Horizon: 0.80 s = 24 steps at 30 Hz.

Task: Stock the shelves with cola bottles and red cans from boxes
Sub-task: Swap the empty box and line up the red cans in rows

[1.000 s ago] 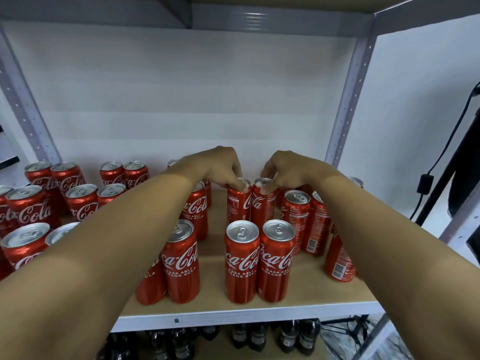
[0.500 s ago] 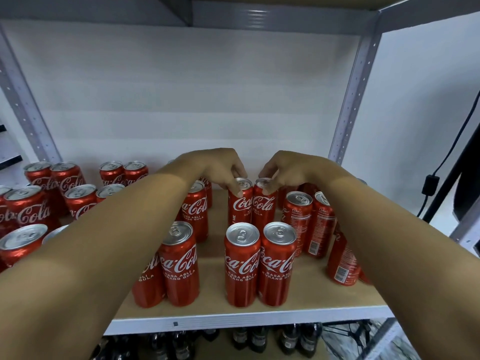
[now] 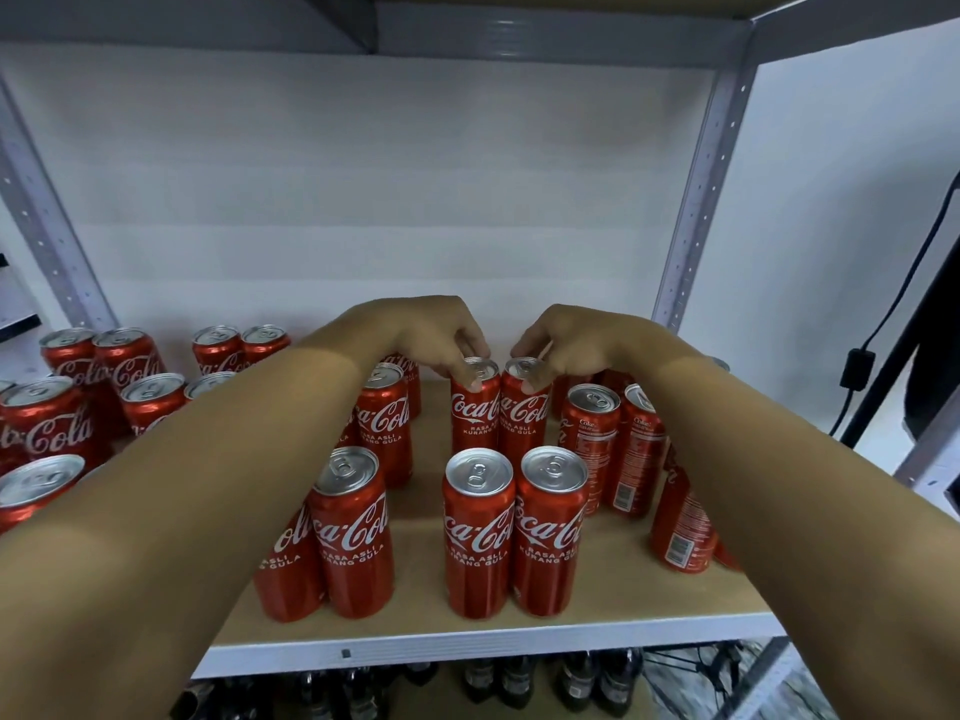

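cans look rigid, smooth, likely full and heavy: left hand (image 3: pixel 431 335) pinches left can (image 3: pixel 474 402) by its rim, right hand (image 3: pixel 561 340) likewise pinches right can (image 3: pixel 524 407).

Soft, even light falls from above and in front — silver can tops (image 3: pixel 478 470) gleam, and a glare streak marks the upper shelf beam (image 3: pixel 506 31). Wide-angle distortion bows the uprights (image 3: pixel 698 189). The lower right corner smears; bottles (image 3: pixel 519 680) below sit dim.
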Tool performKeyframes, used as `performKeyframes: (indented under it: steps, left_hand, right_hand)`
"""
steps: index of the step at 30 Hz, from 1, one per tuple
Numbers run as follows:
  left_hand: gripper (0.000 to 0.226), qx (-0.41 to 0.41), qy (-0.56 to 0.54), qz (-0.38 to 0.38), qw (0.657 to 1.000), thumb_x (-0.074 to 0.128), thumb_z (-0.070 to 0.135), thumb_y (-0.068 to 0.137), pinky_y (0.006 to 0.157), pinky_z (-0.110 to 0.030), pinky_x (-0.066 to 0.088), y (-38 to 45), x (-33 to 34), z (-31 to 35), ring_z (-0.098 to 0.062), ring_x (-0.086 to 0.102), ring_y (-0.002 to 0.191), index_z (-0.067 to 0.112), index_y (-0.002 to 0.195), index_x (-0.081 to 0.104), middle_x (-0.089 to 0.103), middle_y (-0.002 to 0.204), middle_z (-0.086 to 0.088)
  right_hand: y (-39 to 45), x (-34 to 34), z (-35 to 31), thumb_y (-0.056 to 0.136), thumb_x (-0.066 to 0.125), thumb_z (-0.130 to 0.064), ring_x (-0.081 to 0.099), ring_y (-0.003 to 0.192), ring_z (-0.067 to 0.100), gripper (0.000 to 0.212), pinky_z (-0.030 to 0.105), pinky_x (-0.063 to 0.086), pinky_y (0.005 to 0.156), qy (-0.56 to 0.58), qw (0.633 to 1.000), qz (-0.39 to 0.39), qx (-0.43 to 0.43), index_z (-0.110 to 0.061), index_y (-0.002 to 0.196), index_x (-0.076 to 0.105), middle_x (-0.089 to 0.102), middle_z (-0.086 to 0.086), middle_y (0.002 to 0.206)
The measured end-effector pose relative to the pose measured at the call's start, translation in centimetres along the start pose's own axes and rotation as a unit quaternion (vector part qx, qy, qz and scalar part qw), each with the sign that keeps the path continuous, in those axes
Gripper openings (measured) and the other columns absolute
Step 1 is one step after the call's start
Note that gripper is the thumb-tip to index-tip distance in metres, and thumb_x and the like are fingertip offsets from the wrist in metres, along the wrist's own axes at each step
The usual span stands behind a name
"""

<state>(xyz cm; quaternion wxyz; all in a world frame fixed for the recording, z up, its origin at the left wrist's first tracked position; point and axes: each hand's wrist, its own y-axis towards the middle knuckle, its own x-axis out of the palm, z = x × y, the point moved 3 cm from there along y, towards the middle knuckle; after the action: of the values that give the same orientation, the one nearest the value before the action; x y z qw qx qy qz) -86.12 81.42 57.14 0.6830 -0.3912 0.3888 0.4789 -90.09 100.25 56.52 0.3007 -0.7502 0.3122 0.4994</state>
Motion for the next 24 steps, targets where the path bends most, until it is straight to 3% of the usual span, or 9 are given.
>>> performKeyframes:
  steps: [2, 4, 7, 9, 13, 16, 24]
  left_hand:
    - [0.056, -0.005, -0.016, 0.001, 1.000, 0.086, 0.044, 0.079, 0.075, -0.017, 0.054, 0.01, 0.16, -0.10, -0.009, 0.073, 0.098, 0.022, 0.128, 0.070, 0.072, 0.121, 0.009]
    - [0.063, -0.023, -0.007, 0.018, 1.000, 0.084, 0.058, 0.074, 0.083, -0.027, 0.058, 0.04, 0.32, -0.08, -0.010, 0.076, 0.086, 0.021, 0.123, 0.070, 0.074, 0.116, 0.006]
    - [0.051, -0.035, 0.004, 0.031, 0.999, 0.089, 0.052, 0.071, 0.086, -0.034, 0.062, 0.47, 0.46, -0.06, -0.013, 0.078, 0.076, 0.018, 0.107, 0.076, 0.079, 0.099, 0.003]
    - [0.042, -0.022, 0.004, 0.023, 0.999, 0.091, 0.043, 0.073, 0.081, -0.029, 0.062, 0.61, 0.44, -0.01, -0.015, 0.078, 0.083, 0.020, 0.106, 0.078, 0.079, 0.098, 0.005]
    - [0.047, -0.001, -0.013, 0.008, 1.000, 0.088, 0.028, 0.081, 0.066, -0.015, 0.055, 0.31, 0.43, 0.00, -0.008, 0.072, 0.095, 0.017, 0.124, 0.073, 0.075, 0.117, 0.005]
    - [0.050, 0.009, 0.001, 0.009, 1.000, 0.084, 0.027, 0.084, 0.073, -0.016, 0.051, 0.11, 0.45, 0.12, -0.002, 0.066, 0.097, 0.020, 0.132, 0.070, 0.072, 0.121, 0.009]
    - [0.054, 0.006, 0.039, 0.010, 0.999, 0.082, 0.030, 0.087, 0.091, -0.028, 0.043, -0.25, 0.40, 0.15, -0.009, 0.061, 0.110, 0.024, 0.138, 0.065, 0.070, 0.124, 0.010]
  right_hand:
    - [0.09, 0.04, 0.08, 0.079, 0.083, -0.042, 0.060, 0.123, 0.021, 0.070, 0.038, 0.048, 0.100, 0.005, 1.000, 0.003, 0.006, -0.018, 0.141, 0.059, 0.064, -0.002, 0.137]
    - [0.24, 0.15, 0.03, 0.074, 0.082, -0.055, 0.060, 0.123, 0.022, 0.082, 0.041, 0.049, 0.102, -0.002, 1.000, 0.014, 0.015, -0.017, 0.143, 0.056, 0.063, 0.000, 0.138]
    - [0.41, 0.28, 0.01, 0.071, 0.083, -0.058, 0.070, 0.099, 0.017, 0.065, 0.041, 0.058, 0.091, -0.025, 0.999, 0.033, 0.016, -0.016, 0.120, 0.072, 0.075, 0.000, 0.114]
    - [0.36, 0.31, 0.08, 0.075, 0.084, -0.049, 0.071, 0.090, 0.016, 0.051, 0.038, 0.059, 0.085, -0.015, 0.999, 0.030, 0.008, -0.016, 0.113, 0.075, 0.077, -0.001, 0.105]
    - [0.00, 0.22, 0.09, 0.081, 0.083, -0.032, 0.068, 0.103, 0.017, 0.048, 0.036, 0.055, 0.088, 0.021, 1.000, 0.010, -0.004, -0.020, 0.126, 0.070, 0.073, -0.004, 0.118]
    - [0.02, 0.37, 0.27, 0.084, 0.081, -0.025, 0.066, 0.112, 0.020, 0.052, 0.041, 0.054, 0.094, 0.042, 0.999, 0.002, -0.001, -0.021, 0.133, 0.066, 0.069, -0.004, 0.128]
    - [0.06, 0.67, 0.41, 0.085, 0.079, -0.022, 0.063, 0.118, 0.023, 0.055, 0.048, 0.053, 0.099, 0.070, 0.998, 0.005, 0.008, -0.023, 0.137, 0.063, 0.066, -0.001, 0.134]
